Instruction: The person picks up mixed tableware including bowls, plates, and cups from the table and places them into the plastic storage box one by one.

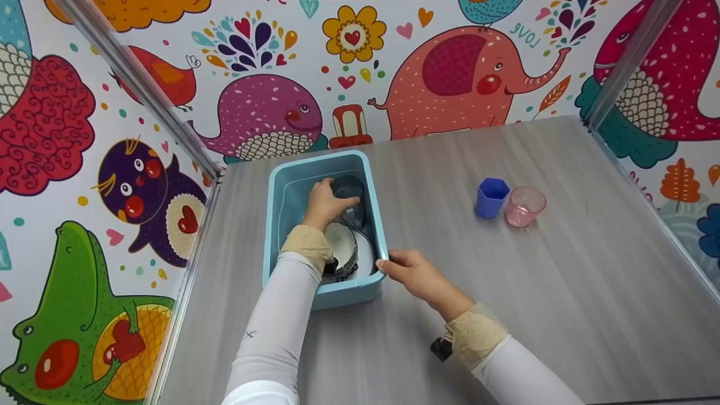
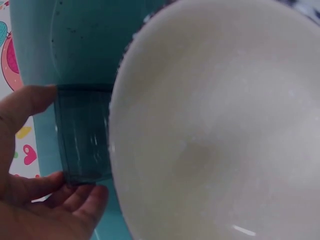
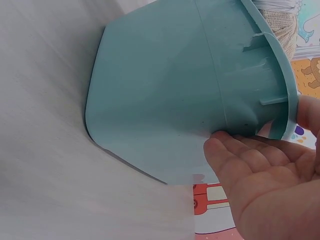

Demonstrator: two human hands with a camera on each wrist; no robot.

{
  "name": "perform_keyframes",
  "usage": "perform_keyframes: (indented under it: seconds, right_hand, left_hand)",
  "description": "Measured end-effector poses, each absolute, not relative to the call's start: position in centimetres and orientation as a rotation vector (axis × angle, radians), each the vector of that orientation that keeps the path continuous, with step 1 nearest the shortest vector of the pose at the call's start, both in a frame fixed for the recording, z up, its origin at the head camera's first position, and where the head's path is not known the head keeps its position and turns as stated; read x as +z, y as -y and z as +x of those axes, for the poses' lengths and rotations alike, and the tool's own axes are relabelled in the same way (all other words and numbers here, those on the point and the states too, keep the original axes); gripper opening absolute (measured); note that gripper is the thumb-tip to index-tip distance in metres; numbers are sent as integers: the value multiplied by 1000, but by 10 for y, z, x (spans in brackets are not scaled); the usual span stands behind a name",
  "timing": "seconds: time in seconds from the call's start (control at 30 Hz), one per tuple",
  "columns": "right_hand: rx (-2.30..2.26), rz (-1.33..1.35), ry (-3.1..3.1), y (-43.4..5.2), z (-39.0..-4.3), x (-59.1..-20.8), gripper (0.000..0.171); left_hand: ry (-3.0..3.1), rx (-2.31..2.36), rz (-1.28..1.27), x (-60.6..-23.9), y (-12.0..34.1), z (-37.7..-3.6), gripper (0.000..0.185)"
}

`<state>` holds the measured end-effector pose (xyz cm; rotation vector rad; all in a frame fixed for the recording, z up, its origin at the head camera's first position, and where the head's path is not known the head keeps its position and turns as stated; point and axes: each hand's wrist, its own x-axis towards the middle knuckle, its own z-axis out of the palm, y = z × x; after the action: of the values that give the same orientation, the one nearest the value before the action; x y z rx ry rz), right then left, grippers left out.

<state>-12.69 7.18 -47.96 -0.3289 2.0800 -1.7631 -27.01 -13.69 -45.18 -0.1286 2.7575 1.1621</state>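
Note:
A light blue plastic bin (image 1: 271,225) stands on the table. Inside its far end, my left hand (image 1: 327,203) grips a clear dark-tinted cup (image 1: 351,194); in the left wrist view, thumb and fingers (image 2: 35,100) hold opposite sides of this cup (image 2: 82,135). Nearer in the bin sits a white bowl (image 2: 215,120) with a dark patterned outside, on or beside a white dish (image 1: 365,256) that it partly hides. My right hand (image 1: 419,275) pinches the bin's near right rim, thumb on top and fingers (image 3: 240,155) against the outer wall.
To the right on the grey wood-grain table (image 1: 450,315) stand a blue hexagonal cup (image 1: 488,199) and a clear pink cup (image 1: 525,208), close together. Walls printed with cartoon animals border the table at the back and sides, with metal posts (image 1: 146,90) at the corners.

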Motion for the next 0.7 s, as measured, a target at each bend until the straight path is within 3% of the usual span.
perform_keyframes:
  seconds: [0.7]
  right_hand:
    - [-1794, -173, -2143, -69, -123, -482, 44]
  left_hand:
    - [-2799, 1095, -52, -433, 130, -254, 82]
